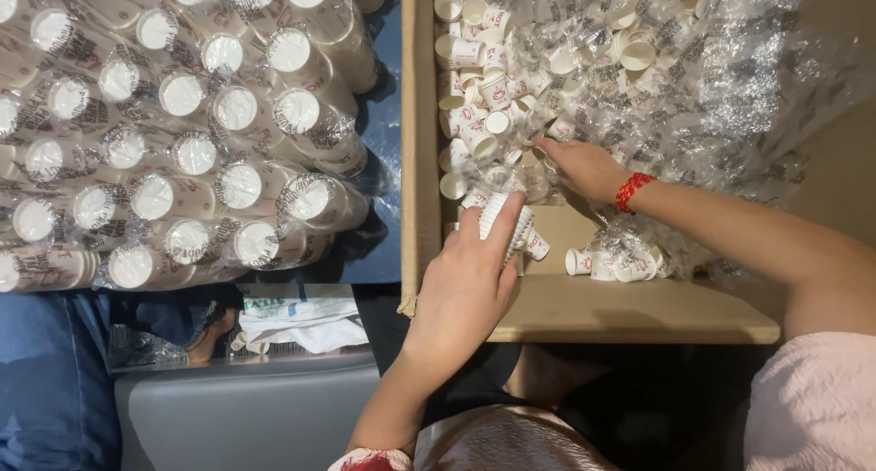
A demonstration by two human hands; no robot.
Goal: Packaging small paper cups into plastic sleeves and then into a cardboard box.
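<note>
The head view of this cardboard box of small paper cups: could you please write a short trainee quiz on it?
1. True or false: the left hand holds a stack of small cups.
2. The right hand reaches into: A) the cardboard box, B) the wrapped cup sleeves.
3. What colour is the band on the right wrist?

Key: 1 true; 2 A; 3 red.

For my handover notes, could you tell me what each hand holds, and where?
The left hand grips a stack of small paper cups around its side; whether the right hand holds anything among loose cups cannot be told.
</note>
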